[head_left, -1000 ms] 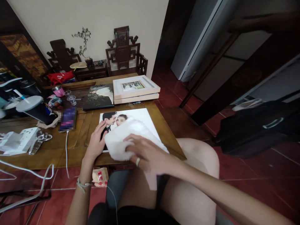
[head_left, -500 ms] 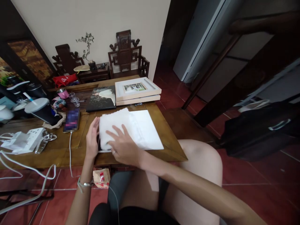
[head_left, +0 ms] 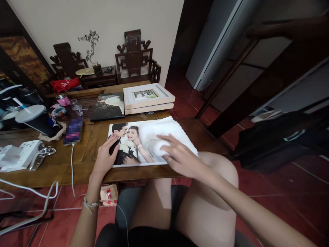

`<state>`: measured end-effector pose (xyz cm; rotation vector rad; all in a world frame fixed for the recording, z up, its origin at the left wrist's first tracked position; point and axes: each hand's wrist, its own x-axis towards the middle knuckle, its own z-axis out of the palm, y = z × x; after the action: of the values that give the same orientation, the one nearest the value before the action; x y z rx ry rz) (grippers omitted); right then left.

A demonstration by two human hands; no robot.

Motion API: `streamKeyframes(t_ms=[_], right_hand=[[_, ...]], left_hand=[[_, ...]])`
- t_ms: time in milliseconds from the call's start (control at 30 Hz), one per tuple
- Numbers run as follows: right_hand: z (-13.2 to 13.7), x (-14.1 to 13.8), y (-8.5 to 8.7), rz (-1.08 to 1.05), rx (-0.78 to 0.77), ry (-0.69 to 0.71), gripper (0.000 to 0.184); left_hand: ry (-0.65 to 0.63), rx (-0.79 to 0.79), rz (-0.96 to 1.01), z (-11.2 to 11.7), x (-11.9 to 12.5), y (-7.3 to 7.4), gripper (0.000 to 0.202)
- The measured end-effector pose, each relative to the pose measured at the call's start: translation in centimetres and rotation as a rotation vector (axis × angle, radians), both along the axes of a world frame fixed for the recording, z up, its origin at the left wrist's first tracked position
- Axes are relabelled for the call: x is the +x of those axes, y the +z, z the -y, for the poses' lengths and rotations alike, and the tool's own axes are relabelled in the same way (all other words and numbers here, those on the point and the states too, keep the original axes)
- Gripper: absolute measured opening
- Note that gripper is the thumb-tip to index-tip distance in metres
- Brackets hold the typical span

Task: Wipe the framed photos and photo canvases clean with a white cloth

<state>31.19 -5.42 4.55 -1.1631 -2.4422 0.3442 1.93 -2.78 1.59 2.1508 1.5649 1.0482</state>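
Note:
A printed wedding photo panel (head_left: 125, 147) showing two people lies flat at the table's front edge. My left hand (head_left: 106, 152) rests on its left edge, fingers stretched out and holding nothing. A fluffy white towel (head_left: 171, 128) covers the panel's right part and reaches past its right side. My right hand (head_left: 180, 156) is on the towel, with a bunched fold of it under and between the fingers. The hand hides part of the towel, and the towel hides the panel's right end.
Behind the panel lie a dark photo album (head_left: 109, 106) and two stacked pale frames (head_left: 147, 97). To the left are a phone (head_left: 73, 131) on a white cable, a power strip (head_left: 24, 154), and a lidded cup with a straw (head_left: 34, 118). The wooden table (head_left: 89, 168) ends near my knees.
My right hand has moved right with the towel, uncovering the photo's left half. The towel is now bunched under the fingers. My left hand has come over the panel's left edge.

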Motion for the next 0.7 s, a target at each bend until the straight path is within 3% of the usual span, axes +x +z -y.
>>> streamKeyframes(t_ms=[167, 367, 467, 567, 700], right_hand=[[-4.9, -3.4, -0.4, 0.109, -0.017, -0.113, 0.032], [-9.5, -13.0, 1.8, 0.005, -0.138, 0.025, 0.041], [-10.3, -15.6, 2.1, -0.011, -0.128, 0.057, 0.041], [-10.2, -14.7, 1.8, -0.016, -0.117, 0.064, 0.041], [-10.1, -9.5, 1.1, -0.01, -0.108, 0.001, 0.04]], left_hand=[[-0.009, 0.013, -0.016, 0.0, 0.0, 0.0, 0.041], [-0.002, 0.028, -0.024, 0.0, -0.1, 0.0, 0.039], [-0.003, 0.023, -0.026, 0.0, -0.1, 0.1, 0.037], [0.007, 0.018, -0.011, 0.0, -0.1, 0.1, 0.037], [0.01, 0.019, 0.001, 0.0, -0.1, 0.2, 0.038]])
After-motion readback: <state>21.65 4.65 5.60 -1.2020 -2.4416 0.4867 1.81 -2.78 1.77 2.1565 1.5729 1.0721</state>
